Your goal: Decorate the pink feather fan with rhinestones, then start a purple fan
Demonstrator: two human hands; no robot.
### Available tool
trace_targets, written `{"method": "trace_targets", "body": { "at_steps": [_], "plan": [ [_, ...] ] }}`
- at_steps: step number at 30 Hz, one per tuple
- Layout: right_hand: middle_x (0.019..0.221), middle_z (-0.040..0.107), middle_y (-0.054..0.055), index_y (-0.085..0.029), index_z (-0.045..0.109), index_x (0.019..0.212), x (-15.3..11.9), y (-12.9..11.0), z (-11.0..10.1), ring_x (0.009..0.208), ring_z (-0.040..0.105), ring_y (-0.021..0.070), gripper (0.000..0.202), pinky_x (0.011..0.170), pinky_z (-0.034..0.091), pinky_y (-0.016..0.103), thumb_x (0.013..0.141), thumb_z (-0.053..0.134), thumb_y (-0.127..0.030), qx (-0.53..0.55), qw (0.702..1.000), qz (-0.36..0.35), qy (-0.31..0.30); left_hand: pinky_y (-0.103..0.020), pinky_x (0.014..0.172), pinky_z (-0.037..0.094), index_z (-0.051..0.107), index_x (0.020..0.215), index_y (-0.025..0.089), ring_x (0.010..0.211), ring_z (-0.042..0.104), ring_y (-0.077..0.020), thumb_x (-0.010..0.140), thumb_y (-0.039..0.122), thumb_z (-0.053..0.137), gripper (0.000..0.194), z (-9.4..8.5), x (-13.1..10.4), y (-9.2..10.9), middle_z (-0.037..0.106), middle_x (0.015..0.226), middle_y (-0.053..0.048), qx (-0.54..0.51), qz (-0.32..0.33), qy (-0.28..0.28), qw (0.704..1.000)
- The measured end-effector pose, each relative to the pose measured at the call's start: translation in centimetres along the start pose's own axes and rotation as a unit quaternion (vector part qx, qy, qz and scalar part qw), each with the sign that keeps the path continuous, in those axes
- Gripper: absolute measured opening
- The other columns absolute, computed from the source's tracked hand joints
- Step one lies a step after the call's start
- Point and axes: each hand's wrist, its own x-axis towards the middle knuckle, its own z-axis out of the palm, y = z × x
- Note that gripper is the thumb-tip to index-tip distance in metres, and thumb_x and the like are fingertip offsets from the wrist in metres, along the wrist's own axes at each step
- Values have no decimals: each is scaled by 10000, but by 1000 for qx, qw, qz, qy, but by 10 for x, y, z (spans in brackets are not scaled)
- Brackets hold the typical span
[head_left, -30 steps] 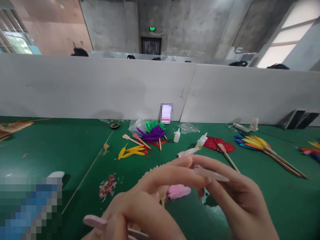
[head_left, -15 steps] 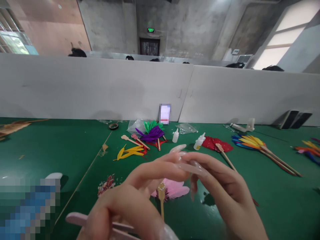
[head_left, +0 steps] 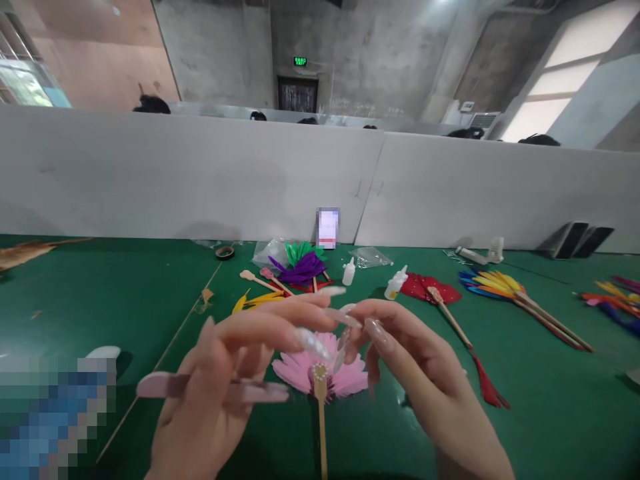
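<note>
My left hand (head_left: 235, 360) is closed around pink tweezers (head_left: 165, 385), which lie crosswise in the palm. Its long-nailed fingers reach to the right, meeting the fingertips of my right hand (head_left: 410, 360). The right thumb and fingers are pinched together; whatever sits between them is too small or hidden to name. Beneath the hands, a pink feather fan (head_left: 350, 377) lies on the green table, partly covered by the left fingers. Small pearl-like beads dot the head of its wooden handle (head_left: 321, 413).
Two glue bottles (head_left: 397, 283) stand behind the hands. A red fan (head_left: 430, 288) with a tassel and a multicoloured feather fan (head_left: 500, 283) lie to the right. Purple feathers (head_left: 303, 269), yellow feathers (head_left: 255, 300) and a tape roll (head_left: 225, 253) are further back. A phone (head_left: 328, 228) leans on the white partition (head_left: 200, 173).
My left hand has turned and shifted left, showing more of the tweezers and the pink fan. My right hand has moved slightly left, its thumb now against the fingers.
</note>
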Motion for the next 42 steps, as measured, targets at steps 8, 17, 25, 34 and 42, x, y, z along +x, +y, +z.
{"method": "trace_targets", "body": {
  "at_steps": [8, 17, 25, 34, 42],
  "plan": [
    [835, 524, -24, -268, 533, 930, 0, 0, 4, 679, 533, 66, 72, 576, 460, 145, 882, 538, -322, 5, 1000, 13, -17, -173, 415, 303, 603, 846, 231, 465, 363, -66, 915, 362, 378, 269, 2, 9, -15, 414, 547, 39, 138, -5, -123, 983],
    [739, 446, -40, -219, 446, 789, 3, 0, 10, 606, 449, 71, 213, 518, 416, 166, 803, 644, -297, -3, 1000, 14, 22, -198, 473, 288, 544, 760, 193, 538, 378, -68, 819, 112, 534, 100, 3, 7, -16, 450, 628, 28, 225, 161, -196, 941],
    [689, 506, -48, -214, 443, 769, -3, 1, 5, 595, 469, 78, 320, 520, 402, 169, 696, 754, -229, 65, 996, 41, -41, -204, 483, 280, 444, 629, 166, 531, 358, -71, 891, 258, 436, 278, -3, 13, -6, 400, 579, 25, 99, 62, -309, 944],
    [657, 487, -53, -214, 436, 759, -3, 0, 4, 542, 426, 71, 308, 469, 374, 169, 710, 740, -224, 35, 998, 49, -33, -222, 504, 268, 381, 615, 167, 551, 363, -81, 925, 330, 330, 354, -3, 13, -10, 387, 599, 21, 119, -46, -330, 935],
    [622, 486, -66, -201, 416, 707, 0, -9, 3, 512, 417, 54, 377, 463, 352, 160, 638, 783, -149, 46, 993, 85, -63, -231, 508, 255, 381, 604, 164, 548, 346, -75, 868, 264, 467, 295, -3, 13, -11, 376, 566, 31, 116, -12, -387, 915]
  ]
}}
